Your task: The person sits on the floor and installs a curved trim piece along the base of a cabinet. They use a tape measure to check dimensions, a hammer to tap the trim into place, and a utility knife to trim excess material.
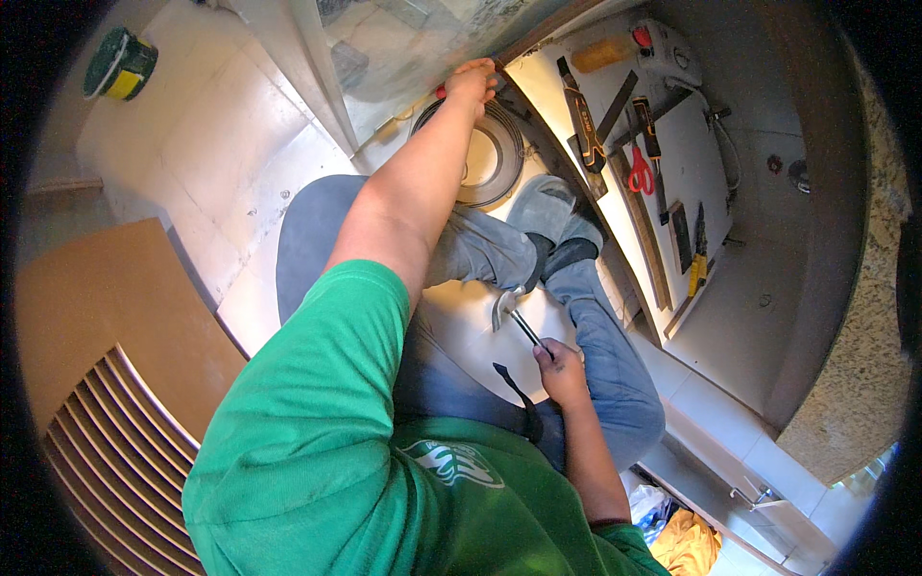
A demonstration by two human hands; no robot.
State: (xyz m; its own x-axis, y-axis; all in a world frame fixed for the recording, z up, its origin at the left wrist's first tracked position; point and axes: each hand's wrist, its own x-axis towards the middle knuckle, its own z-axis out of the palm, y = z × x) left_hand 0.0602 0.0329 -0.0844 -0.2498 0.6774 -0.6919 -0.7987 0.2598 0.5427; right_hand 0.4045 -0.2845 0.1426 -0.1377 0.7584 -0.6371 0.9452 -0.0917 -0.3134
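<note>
My right hand (562, 372) is closed round the handle of a claw hammer (520, 326), its metal head up near my crossed feet. Stretched far forward, my left hand (471, 84) has its fingers curled at the dark edge of the cabinet (507, 79); what they grip, if anything, is hidden. Just below that hand lies a coil of dark edge strip (507, 168) on the floor, partly behind my forearm. A small red thing (441, 92) shows beside the wrist.
On the white cabinet board to the right lie a utility tool (581, 120), red-handled scissors (641, 171), a screwdriver (646, 125) and yellow-handled pliers (698, 274). A dark green bucket (120, 65) stands far left. A slatted brown panel (125, 317) leans at left; a granite edge (855, 355) borders the right.
</note>
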